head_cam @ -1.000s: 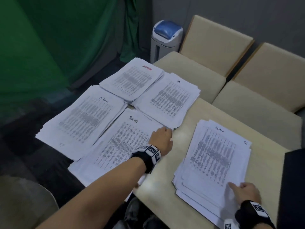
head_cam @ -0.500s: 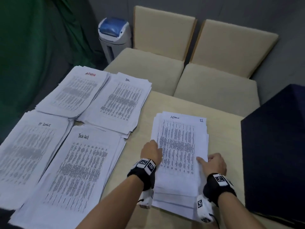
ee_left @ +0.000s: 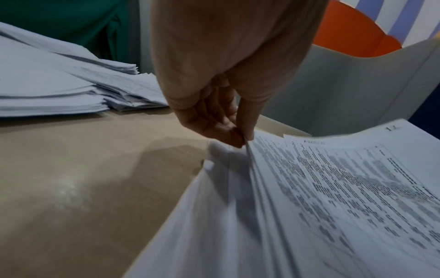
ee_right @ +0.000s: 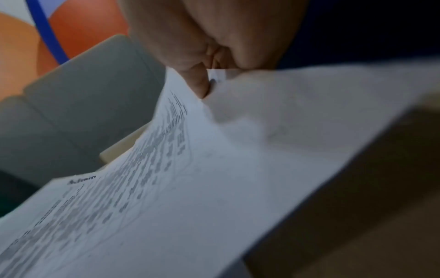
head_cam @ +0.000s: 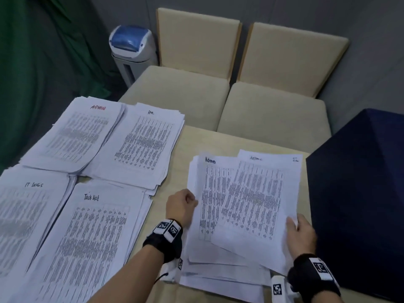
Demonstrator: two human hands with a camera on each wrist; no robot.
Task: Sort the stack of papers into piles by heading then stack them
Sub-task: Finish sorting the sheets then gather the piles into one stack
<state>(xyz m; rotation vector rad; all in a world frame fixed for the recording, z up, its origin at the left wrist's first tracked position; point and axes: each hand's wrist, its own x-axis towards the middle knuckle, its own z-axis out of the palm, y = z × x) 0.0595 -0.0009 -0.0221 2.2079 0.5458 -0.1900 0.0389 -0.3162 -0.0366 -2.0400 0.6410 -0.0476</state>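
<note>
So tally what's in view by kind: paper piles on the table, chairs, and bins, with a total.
Paper piles: 5 — Admin in red, HR, IT Logs, Task List, and the unsorted pile under both hands
Beige chairs: 2
Blue-lidded bins: 1
Total: 8

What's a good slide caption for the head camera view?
Right hand lifts the top sheet off the unsorted stack, left hand pinching its edge, four headed piles alongside.
</note>
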